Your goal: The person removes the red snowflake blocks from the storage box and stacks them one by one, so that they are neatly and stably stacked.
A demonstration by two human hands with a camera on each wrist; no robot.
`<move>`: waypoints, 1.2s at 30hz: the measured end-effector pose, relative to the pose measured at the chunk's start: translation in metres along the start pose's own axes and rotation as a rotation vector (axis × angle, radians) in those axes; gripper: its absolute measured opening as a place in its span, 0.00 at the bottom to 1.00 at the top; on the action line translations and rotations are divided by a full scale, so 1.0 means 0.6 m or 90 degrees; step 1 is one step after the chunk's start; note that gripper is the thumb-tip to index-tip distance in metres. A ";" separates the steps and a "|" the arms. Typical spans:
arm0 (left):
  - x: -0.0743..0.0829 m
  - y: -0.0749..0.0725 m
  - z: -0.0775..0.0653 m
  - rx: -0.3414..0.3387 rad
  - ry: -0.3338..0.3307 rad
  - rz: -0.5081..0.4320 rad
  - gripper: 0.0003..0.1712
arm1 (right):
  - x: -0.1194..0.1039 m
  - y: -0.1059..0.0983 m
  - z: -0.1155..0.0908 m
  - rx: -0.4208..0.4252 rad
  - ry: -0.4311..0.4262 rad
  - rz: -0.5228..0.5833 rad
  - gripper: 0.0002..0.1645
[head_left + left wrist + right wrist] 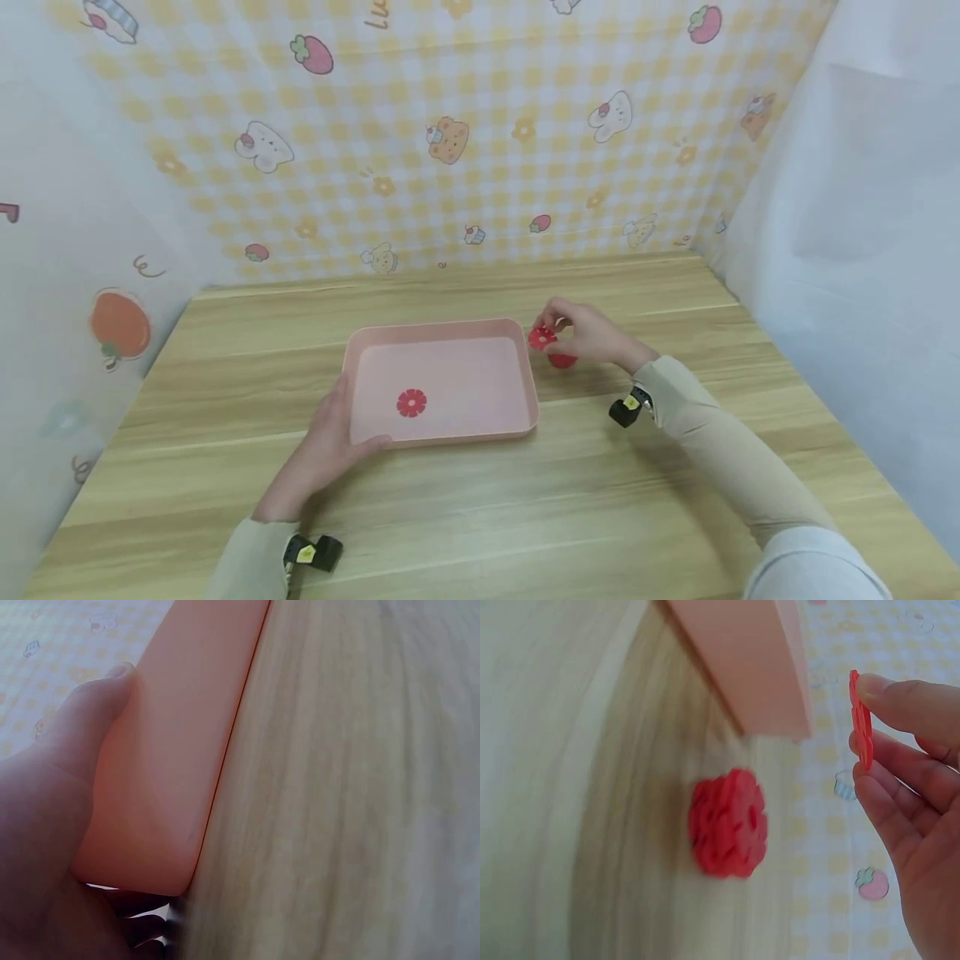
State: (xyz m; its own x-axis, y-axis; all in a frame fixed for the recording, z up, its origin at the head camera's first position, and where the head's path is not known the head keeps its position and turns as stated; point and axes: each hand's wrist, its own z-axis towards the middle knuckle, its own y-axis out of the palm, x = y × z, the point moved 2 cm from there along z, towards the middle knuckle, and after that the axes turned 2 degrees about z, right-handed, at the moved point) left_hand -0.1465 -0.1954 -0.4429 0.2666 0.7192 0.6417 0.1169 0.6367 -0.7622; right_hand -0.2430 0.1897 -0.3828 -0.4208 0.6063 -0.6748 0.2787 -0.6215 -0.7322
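A shallow pink tray [450, 379] lies on the table, with one red flower-shaped disc [412, 402] flat inside it. My left hand [330, 437] grips the tray's near left corner, the thumb along its front side and the fingers by its left side. Just past the tray's right rim, my right hand [592, 333] pinches another red notched disc [861, 720] on edge between thumb and fingers. Beneath that hand a stack of similar red discs [729, 823] stands on the table, partly hidden in the head view.
The wood-grain table [480, 517] ends at a yellow checked cloth [495, 167] hung behind it. Pale cloth walls [862, 208] rise at both sides. Each wrist carries a small black camera [626, 410].
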 end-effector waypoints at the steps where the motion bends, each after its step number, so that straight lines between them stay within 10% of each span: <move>1: -0.001 0.000 0.000 0.001 0.003 0.001 0.69 | 0.003 -0.001 -0.003 0.003 0.010 0.000 0.17; 15: 0.003 -0.005 -0.002 -0.003 -0.003 0.003 0.69 | 0.050 0.005 -0.033 0.011 0.087 -0.013 0.18; 36: 0.004 -0.004 -0.001 -0.015 -0.021 0.021 0.68 | 0.055 0.004 -0.039 0.023 0.039 -0.054 0.23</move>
State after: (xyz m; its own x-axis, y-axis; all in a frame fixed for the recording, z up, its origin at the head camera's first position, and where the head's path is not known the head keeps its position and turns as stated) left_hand -0.1454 -0.1952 -0.4396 0.2383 0.7491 0.6181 0.1307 0.6059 -0.7847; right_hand -0.2359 0.2200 -0.4092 -0.3879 0.6860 -0.6156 0.2131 -0.5831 -0.7840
